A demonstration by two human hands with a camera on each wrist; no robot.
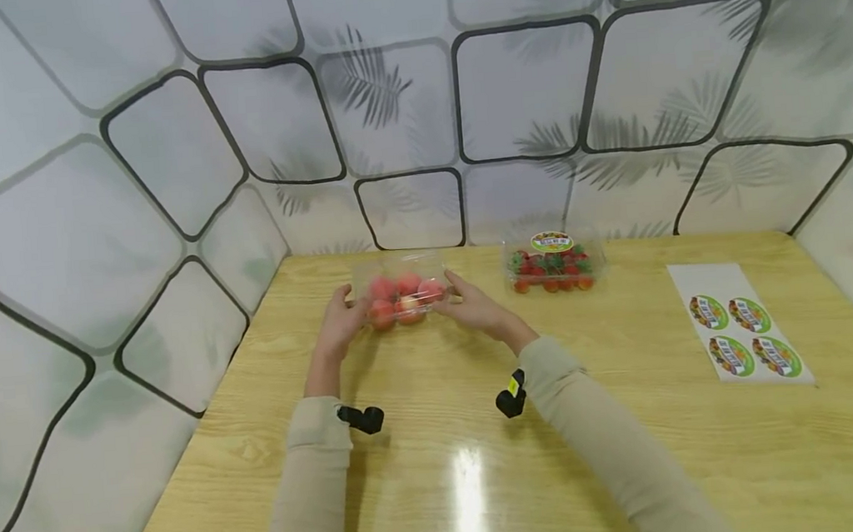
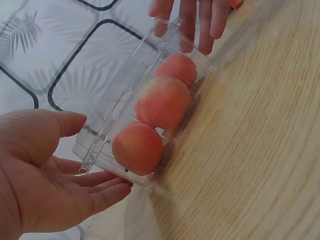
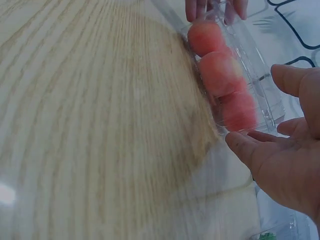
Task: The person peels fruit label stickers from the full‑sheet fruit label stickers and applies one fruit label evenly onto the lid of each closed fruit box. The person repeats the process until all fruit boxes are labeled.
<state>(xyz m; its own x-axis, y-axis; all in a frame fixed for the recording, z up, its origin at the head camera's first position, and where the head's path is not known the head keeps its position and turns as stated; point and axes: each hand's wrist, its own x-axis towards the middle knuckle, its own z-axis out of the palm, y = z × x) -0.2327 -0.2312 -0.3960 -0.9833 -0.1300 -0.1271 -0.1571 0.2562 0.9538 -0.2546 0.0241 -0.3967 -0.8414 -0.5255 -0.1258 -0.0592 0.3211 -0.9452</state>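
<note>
A clear plastic clamshell box (image 1: 409,262) of several pinkish-red peaches (image 2: 162,102) stands toward the back left of the table. At its left end is my left hand (image 1: 342,324), fingers extended along the end wall and the thumb beside the lid rim. My right hand (image 1: 478,305) lies at the opposite end. In the right wrist view, the fingertips (image 3: 239,143) of that hand meet the box's end, while its thumb stands apart from the lid. The lid appears closed over the fruit, and no label shows on it.
Right of the peaches, another clear box (image 1: 593,263) holds strawberries, with an oval label (image 1: 552,242) on its lid. A white sheet (image 1: 706,277) with several oval stickers (image 1: 749,315) lies on the table's right side. Patterned walls border the wooden table (image 1: 423,416) behind and on both sides.
</note>
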